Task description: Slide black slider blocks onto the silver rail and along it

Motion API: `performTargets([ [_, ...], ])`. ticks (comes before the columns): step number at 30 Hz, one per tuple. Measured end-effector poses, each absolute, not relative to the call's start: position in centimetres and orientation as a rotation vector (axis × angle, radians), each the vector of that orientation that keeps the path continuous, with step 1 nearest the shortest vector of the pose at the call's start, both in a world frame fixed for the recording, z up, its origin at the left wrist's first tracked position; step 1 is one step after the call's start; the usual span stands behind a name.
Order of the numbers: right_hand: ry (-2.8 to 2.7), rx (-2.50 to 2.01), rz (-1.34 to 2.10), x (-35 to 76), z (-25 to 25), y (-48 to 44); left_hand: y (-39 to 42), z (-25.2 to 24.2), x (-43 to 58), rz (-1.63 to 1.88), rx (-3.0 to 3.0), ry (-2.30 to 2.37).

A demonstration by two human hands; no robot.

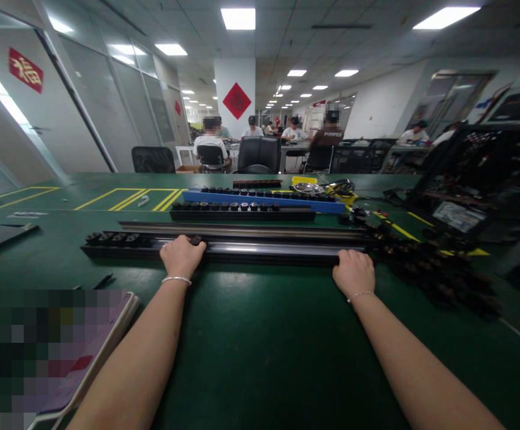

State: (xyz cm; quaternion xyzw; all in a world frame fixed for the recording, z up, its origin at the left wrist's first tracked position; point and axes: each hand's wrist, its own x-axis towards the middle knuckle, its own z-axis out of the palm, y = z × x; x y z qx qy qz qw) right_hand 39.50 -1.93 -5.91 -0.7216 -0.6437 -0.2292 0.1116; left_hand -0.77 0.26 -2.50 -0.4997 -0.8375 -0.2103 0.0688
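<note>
- Head view, looking down the person's two bare forearms onto a dark green tabletop [260, 340].
- A long black rail [264, 249] lies crosswise on the tabletop, just past both hands, with a bright strip of light reflected along its top.
- The left hand [182, 255] sits on the rail left of its middle, knuckles up and fingers bent down over the near edge. The fingertips are hidden, so I cannot tell whether it clamps the rail.
- The right hand [353, 272] rests against the rail's right end, curled like a loose fist and touching it. Its grip is hidden too.
- The hands are well apart, and each wrist wears a thin bracelet.
- A row of small black caps [111, 238] sits on the rail's left end, beyond the left hand.
- A slim grey bar [242, 229] lies just behind the rail, parallel to it.
- Further back lie a shorter black strip [242, 211] and a blue strip [326, 206], both carrying rows of dark knobs.
- A heap of black parts [439, 278] spreads out right of the right hand.
- A notebook [85, 358], blurred out, lies at the lower left, near the left forearm.
- A metal bowl [307, 187] and a yellow box [303, 180] stand behind the blue strip.
- An open computer case [479, 179] stands at the far right.
- Other people sit at desks in the distance.
</note>
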Motion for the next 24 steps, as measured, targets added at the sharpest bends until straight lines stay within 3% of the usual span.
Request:
performTargets([
  [24, -1.903, -2.109, -0.666, 39.65, -6.03, -1.8, 0.49, -2.88, 0.14, -0.599, -1.588, -2.389],
])
